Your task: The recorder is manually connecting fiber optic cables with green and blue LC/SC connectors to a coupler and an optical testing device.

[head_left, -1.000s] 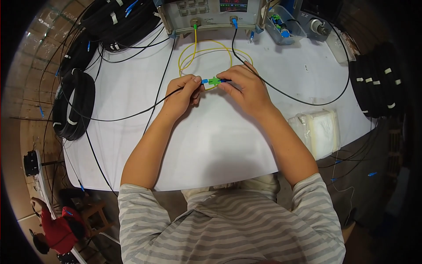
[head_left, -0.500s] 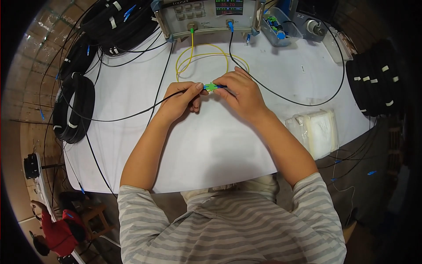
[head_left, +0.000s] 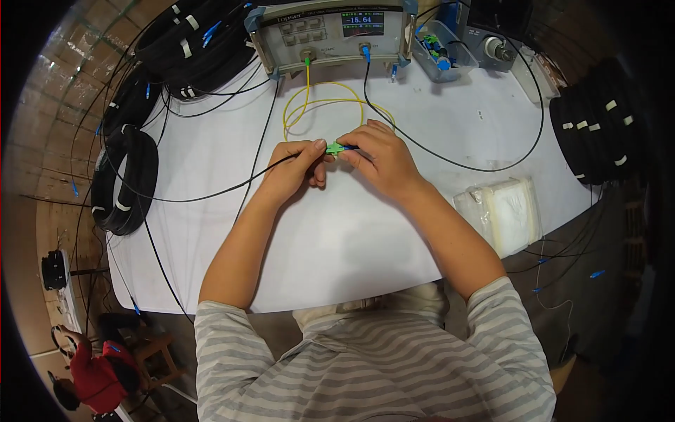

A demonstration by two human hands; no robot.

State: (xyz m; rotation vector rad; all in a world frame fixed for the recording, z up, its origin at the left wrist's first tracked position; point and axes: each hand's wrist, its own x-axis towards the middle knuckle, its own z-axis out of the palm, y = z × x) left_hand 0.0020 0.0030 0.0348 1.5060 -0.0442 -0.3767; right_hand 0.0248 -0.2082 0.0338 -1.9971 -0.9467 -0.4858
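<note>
White table (head_left: pixel 337 239), cable coils (head_left: pixel 126 179), brick floor (head_left: pixel 53 105)

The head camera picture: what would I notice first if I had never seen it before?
The two bare hands meet mid-table, the left hand and the right hand pinching a small bright green plastic connector between them. Behind them a thin yellow cable loop lies on the white table, plugged into a grey box-shaped meter with a lit screen. Thick black cable coils hang off the left edge.

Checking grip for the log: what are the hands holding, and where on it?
Both hands pinch a small green connector between them: left hand at its left end, where the black cable enters; right hand at its right end.
</note>
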